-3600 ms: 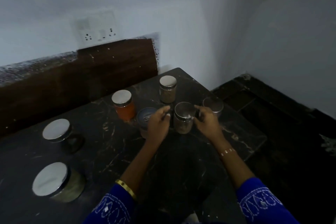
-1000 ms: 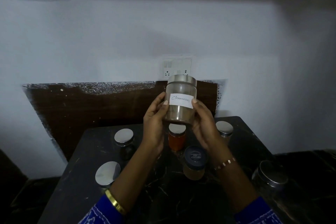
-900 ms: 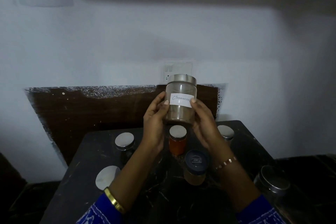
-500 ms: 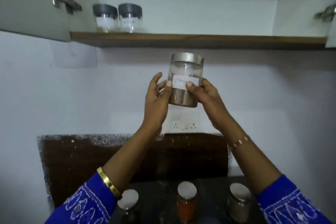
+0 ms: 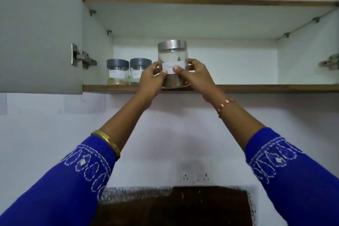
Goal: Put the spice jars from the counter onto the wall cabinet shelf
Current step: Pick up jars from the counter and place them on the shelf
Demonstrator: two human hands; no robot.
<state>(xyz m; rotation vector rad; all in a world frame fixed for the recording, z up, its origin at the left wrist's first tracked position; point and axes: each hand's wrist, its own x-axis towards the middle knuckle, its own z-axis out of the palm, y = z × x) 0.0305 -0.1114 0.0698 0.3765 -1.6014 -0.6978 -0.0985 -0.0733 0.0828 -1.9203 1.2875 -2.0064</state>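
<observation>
A clear spice jar with a steel lid, a white handwritten label and brown powder at the bottom is at the front edge of the wall cabinet's lower shelf. My left hand grips its left side and my right hand grips its right side, thumbs on the label. I cannot tell whether its base rests on the shelf. Two grey-lidded labelled jars stand on the shelf to its left. The counter is out of view.
The open left cabinet door hangs at the left, its hinge near the jars. An upper shelf spans above. Another hinge shows at the right. A wall socket sits below, above a dark wooden backsplash.
Both hands have raised the jar from below the cabinet up to the lower shelf's front edge. The view has tilted up, so the counter jars have left the frame.
</observation>
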